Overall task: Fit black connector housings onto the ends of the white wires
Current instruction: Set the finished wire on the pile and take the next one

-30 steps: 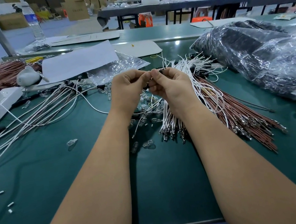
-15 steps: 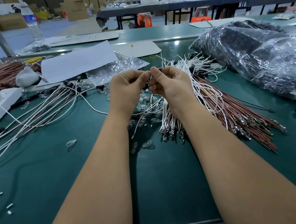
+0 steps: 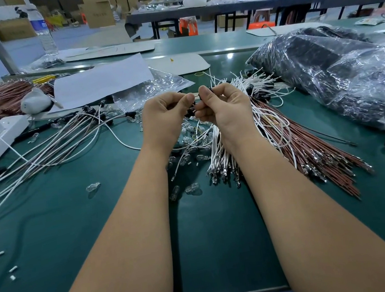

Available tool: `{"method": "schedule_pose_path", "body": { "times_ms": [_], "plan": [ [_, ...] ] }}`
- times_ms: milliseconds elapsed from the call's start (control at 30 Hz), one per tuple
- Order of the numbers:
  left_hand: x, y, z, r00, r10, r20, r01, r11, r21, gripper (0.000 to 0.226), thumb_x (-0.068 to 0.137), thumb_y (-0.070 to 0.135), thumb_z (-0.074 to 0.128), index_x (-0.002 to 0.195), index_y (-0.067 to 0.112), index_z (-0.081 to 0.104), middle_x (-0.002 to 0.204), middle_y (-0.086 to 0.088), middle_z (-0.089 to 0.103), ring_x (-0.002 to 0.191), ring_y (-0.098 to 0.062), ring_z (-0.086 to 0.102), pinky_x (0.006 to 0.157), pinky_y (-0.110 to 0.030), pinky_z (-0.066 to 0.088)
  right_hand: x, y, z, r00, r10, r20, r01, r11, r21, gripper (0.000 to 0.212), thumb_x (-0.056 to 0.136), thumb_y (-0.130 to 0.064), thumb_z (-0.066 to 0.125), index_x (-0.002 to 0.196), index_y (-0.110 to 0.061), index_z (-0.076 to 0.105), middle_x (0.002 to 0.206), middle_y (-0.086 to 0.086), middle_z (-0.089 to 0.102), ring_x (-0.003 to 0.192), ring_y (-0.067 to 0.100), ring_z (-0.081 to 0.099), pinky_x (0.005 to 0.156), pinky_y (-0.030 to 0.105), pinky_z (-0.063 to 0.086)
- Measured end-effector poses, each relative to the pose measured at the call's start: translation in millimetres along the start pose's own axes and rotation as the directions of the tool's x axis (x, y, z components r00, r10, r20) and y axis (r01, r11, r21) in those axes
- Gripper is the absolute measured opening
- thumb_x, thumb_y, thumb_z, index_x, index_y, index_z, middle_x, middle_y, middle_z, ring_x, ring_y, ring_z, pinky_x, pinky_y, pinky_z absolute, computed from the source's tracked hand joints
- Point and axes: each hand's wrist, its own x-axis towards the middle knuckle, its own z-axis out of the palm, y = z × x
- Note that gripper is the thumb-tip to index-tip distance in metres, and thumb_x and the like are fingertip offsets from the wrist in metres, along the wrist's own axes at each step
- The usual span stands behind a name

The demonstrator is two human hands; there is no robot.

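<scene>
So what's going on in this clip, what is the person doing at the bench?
A person is assembling wire harness parts at a green table. The right hand pinches a small black connector housing, and the left hand pinches something thin, apparently a wire end, right beside it. The two are nearly together; whether it is seated cannot be told. A bundle of white wires lies below the hands.

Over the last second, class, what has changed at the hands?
The left hand and right hand have drawn slightly apart, baring a black housing pinched in the right fingers. Both hands stay raised over the wires; the table is unchanged.
</scene>
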Motion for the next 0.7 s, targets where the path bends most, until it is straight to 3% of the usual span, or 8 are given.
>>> {"method": "schedule_pose_path", "body": {
  "times_ms": [133, 267, 367, 467, 600, 700],
  "plan": [
    [-0.7, 1.6, 0.8, 1.0, -0.004, -0.006, 0.004, 1.0, 0.011, 0.012, 0.089, 0.017, 0.068, 0.086, 0.007, 0.073, 0.067, -0.01, 0.062, 0.061, -0.011, 0.049, 0.061, -0.022, 0.043, 0.3, -0.6, -0.2, 1.0, -0.012, -0.008, 0.012, 1.0, -0.002, 0.02, 0.09, -0.008, 0.065, 0.073, -0.01, 0.055, 0.059, 0.005, 0.065, 0.047, 0.014, 0.059, 0.05, 0.023, 0.05],
    [-1.7, 2.7, 0.3, 1.0, -0.006, 0.007, 0.006, 1.0, 0.026, 0.012, 0.089, 0.018, 0.068, 0.083, 0.009, 0.073, 0.074, -0.03, 0.063, 0.065, -0.018, 0.048, 0.064, -0.028, 0.042, 0.5, -1.3, -1.4, 1.0, -0.011, -0.014, 0.011, 1.0, -0.004, 0.019, 0.09, -0.008, 0.066, 0.074, -0.009, 0.056, 0.058, 0.005, 0.066, 0.047, 0.014, 0.059, 0.05, 0.024, 0.052],
    [-1.3, 4.1, -0.7, 1.0, -0.024, 0.017, 0.024, 1.0, 0.008, 0.01, 0.089, 0.018, 0.069, 0.081, 0.011, 0.072, 0.072, -0.02, 0.063, 0.066, -0.017, 0.05, 0.065, -0.029, 0.044, 0.7, -3.3, -2.2, 1.0, -0.005, -0.019, 0.005, 1.0, 0.001, 0.017, 0.089, -0.009, 0.066, 0.075, -0.009, 0.057, 0.058, 0.004, 0.066, 0.047, 0.014, 0.059, 0.051, 0.024, 0.052],
    [-0.2, 2.9, -1.4, 0.999, -0.038, 0.021, 0.038, 0.999, 0.005, 0.014, 0.089, 0.019, 0.069, 0.083, 0.008, 0.073, 0.08, -0.027, 0.067, 0.068, -0.017, 0.054, 0.069, -0.029, 0.048, 0.3, -3.6, -2.2, 1.0, -0.005, -0.021, 0.005, 1.0, 0.005, 0.016, 0.089, -0.009, 0.067, 0.075, -0.008, 0.057, 0.059, 0.005, 0.066, 0.047, 0.014, 0.059, 0.051, 0.024, 0.052],
    [1.5, 2.0, -0.8, 0.999, -0.049, 0.015, 0.049, 0.998, 0.033, 0.02, 0.091, 0.022, 0.066, 0.081, 0.006, 0.073, 0.082, -0.03, 0.065, 0.067, -0.016, 0.053, 0.064, -0.02, 0.046, -0.3, -3.8, -1.7, 1.0, -0.02, -0.018, 0.019, 1.0, -0.023, 0.015, 0.089, -0.009, 0.067, 0.076, -0.007, 0.059, 0.059, 0.005, 0.067, 0.047, 0.014, 0.059, 0.051, 0.023, 0.052],
    [1.7, 1.0, -1.2, 1.0, -0.026, 0.009, 0.026, 0.998, 0.051, 0.019, 0.091, 0.021, 0.065, 0.078, 0.011, 0.073, 0.074, -0.022, 0.067, 0.063, -0.011, 0.053, 0.062, -0.015, 0.046, 0.1, -3.8, -2.0, 0.999, -0.039, -0.022, 0.037, 0.996, -0.079, 0.015, 0.088, -0.009, 0.068, 0.076, -0.006, 0.059, 0.059, 0.005, 0.067, 0.047, 0.014, 0.06, 0.051, 0.023, 0.051]
  ]
}}
